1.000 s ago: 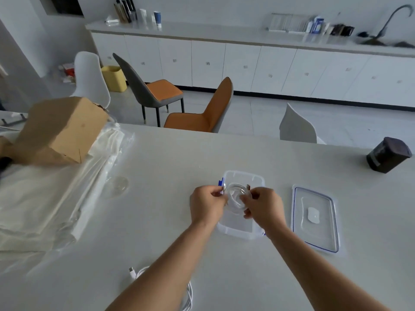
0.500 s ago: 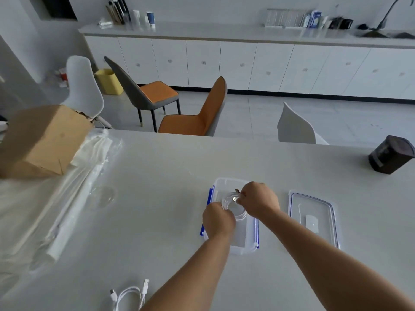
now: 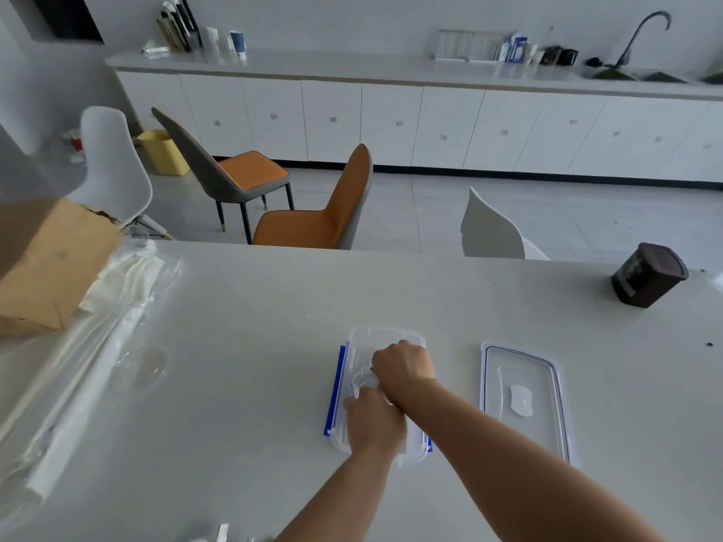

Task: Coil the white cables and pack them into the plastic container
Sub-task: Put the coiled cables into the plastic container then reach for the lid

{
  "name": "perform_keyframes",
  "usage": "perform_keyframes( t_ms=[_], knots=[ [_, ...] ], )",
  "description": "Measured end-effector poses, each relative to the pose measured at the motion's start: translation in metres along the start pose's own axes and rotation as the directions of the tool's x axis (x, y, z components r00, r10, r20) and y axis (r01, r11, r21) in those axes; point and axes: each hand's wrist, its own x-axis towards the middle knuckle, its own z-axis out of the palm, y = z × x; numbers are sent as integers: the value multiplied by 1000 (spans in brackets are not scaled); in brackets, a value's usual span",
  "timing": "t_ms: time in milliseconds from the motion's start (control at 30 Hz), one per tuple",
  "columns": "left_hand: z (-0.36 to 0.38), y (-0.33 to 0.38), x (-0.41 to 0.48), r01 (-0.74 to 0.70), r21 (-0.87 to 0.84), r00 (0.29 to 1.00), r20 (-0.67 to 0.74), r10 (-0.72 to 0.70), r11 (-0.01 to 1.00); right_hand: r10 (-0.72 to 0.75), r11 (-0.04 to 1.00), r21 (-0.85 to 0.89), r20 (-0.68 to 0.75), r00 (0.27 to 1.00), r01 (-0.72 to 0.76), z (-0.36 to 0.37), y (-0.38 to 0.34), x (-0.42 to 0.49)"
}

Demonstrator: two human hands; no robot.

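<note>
A clear plastic container [image 3: 362,338] with blue side clips stands on the white table in front of me. Both hands are inside it, pressing down a coiled white cable [image 3: 364,383]. My left hand [image 3: 375,422] sits at the near end, fingers on the coil. My right hand [image 3: 403,363] is over the far end, fingers curled onto the same coil. Most of the coil is hidden by the hands. The connector end of another white cable [image 3: 223,534] shows at the bottom edge of the view.
The container's clear lid [image 3: 522,397] lies flat to the right. A dark lidded tub [image 3: 647,273] stands at the far right. A cardboard box [image 3: 47,267] and plastic-wrapped sheets [image 3: 78,354] fill the left. Chairs [image 3: 324,213] stand beyond the table's far edge.
The hands have gone from holding the coil above the container to pushing it down inside. The left hand moved to the near end. The view tilted up slightly.
</note>
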Motion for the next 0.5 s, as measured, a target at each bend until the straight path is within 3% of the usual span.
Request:
perform_keyframes(
  t_ms=[233, 333, 500],
  knots=[
    [-7, -1, -2, -135, 132, 991, 35, 132, 982, -30, 997, -72, 31, 999, 32, 6, 1, -3],
    [-7, -1, -6, -179, 106, 983, -19, 182, 978, -38, 999, -14, 3, 999, 38, 5, 4, -7],
    [-19, 4, -13, -230, 75, 969, -70, 236, 970, 38, 972, 235, -43, 998, -27, 2, 10, -18]
  ],
)
